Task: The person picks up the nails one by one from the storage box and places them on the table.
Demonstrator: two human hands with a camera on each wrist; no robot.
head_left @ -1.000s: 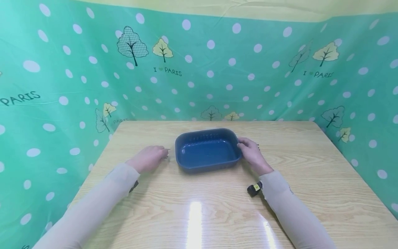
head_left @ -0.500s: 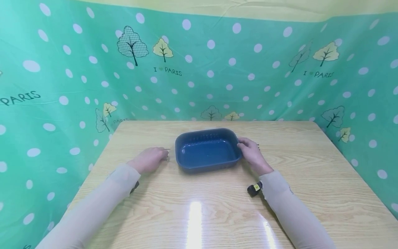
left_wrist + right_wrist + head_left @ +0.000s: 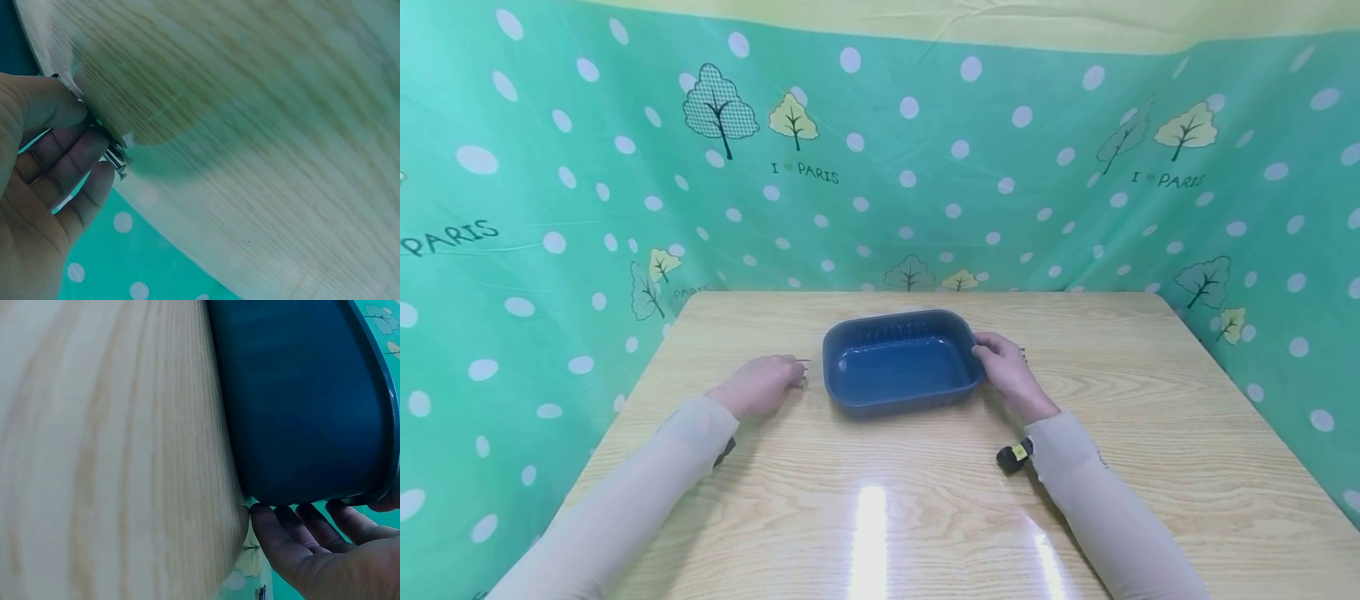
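Observation:
A dark blue rectangular tray (image 3: 850, 392) sits empty in the middle of the wooden table (image 3: 925, 517). My right hand (image 3: 1009, 372) is at its right end, with the thumb on the rim and the fingers against the outer wall. The right wrist view shows those fingers (image 3: 294, 534) under the tray (image 3: 300, 400) wall. My left hand (image 3: 762, 383) rests on the table just left of the tray, apart from it. Its curled fingers (image 3: 62, 162) and thumb pinch a small shiny metal object (image 3: 116, 157), mostly hidden in the hand.
Green dotted cloth (image 3: 925, 167) walls the table on the back, left and right. A thin metal bit (image 3: 1022, 348) lies by my right hand. A small black wrist camera (image 3: 1013, 456) sits at my right sleeve. Bare wood stretches in front of the tray.

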